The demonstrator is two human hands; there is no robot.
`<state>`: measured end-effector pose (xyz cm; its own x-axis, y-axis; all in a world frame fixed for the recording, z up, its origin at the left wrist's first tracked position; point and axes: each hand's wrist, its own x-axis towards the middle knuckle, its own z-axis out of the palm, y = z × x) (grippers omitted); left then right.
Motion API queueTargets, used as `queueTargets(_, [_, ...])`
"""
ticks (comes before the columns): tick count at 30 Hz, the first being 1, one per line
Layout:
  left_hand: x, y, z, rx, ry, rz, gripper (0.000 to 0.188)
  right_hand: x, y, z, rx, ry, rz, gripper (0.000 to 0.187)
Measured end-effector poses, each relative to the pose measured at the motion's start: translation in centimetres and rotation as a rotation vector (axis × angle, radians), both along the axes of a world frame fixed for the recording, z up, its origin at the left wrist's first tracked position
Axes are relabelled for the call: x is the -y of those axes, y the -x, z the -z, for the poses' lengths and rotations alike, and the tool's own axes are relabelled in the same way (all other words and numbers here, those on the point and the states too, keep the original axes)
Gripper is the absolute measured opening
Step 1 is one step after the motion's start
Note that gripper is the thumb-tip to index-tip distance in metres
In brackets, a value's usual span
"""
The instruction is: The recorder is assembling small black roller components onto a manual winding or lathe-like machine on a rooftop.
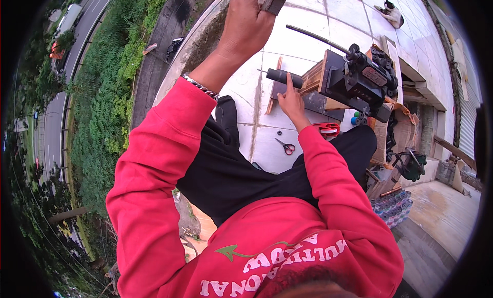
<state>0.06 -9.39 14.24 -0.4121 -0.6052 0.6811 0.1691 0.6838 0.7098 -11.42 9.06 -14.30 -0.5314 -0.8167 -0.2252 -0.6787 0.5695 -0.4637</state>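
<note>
At the top edge my left hand (pixel 247 21) is raised, its fingers closed round a grey-brown piece that looks like folded cloth or abrasive sheet (pixel 276 1); part of the hand is cut off. With its index finger stretched out, my right hand (pixel 291 100) touches the black cylinder (pixel 281 78), which has a thin pin at its left end. The cylinder lies by a wooden block (pixel 311 78). Right of it stands a black machine (pixel 359 82) on a board, with a long dark rod (pixel 318 39) sticking out to the left.
Scissors (pixel 286 147) and a small black ring (pixel 279 132) lie on the white tiles before me. A red tool or case (pixel 327 128) sits beside my right forearm. Several spools (pixel 359 118) are under the machine. A cat (pixel 392 14) lies farther off. A concrete ledge (pixel 205 41) borders the left side.
</note>
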Motion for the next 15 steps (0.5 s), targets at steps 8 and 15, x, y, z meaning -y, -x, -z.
queueTargets(8, [-0.1,0.0,-0.1,0.082,-0.078,0.065,0.029,-1.9,-1.7,-0.8,-0.025,-0.05,-0.034,0.103])
queueTargets(15, [1.1,1.3,0.5,-0.088,0.063,0.083,0.028,-3.6,-1.4,-0.9,0.012,-0.026,-0.108,0.102])
